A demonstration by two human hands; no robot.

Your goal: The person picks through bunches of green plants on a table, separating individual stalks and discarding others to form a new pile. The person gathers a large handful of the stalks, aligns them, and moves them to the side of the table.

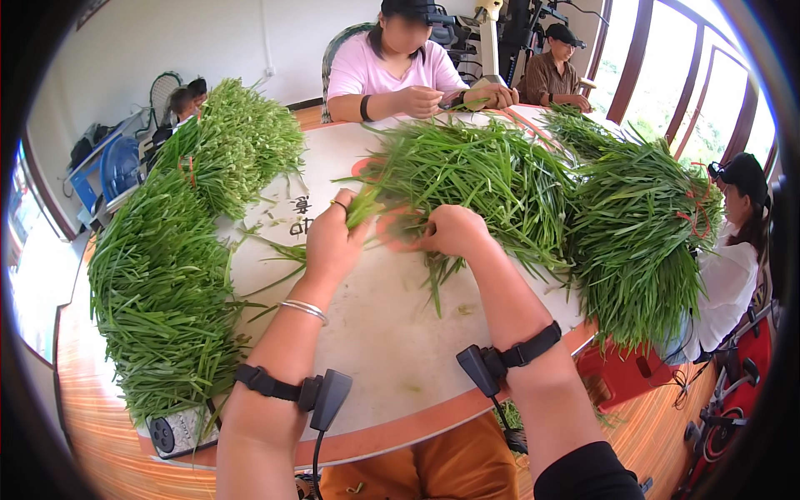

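Observation:
My left hand [334, 240] is closed around a small bunch of green leafy stalks [364, 207], which point up and away over the table. To its right, my right hand [453, 231] has its thumb and fingers pinched together at the near left edge of a loose pile of long green leaves [487, 175]; whether a stalk is between them cannot be told. A few loose stalks [284, 253] lie just left of my left wrist. Large bundles of the same greens [169, 294] stand along the table's left side, one tied with a red band.
Tied greens [644, 231] overhang the right edge of the table [400, 350]. A smartphone [181, 431] lies at the near left corner. Across the table a person in pink [400, 81] handles greens; others sit at the far right and right. A red stool [615, 375] stands below.

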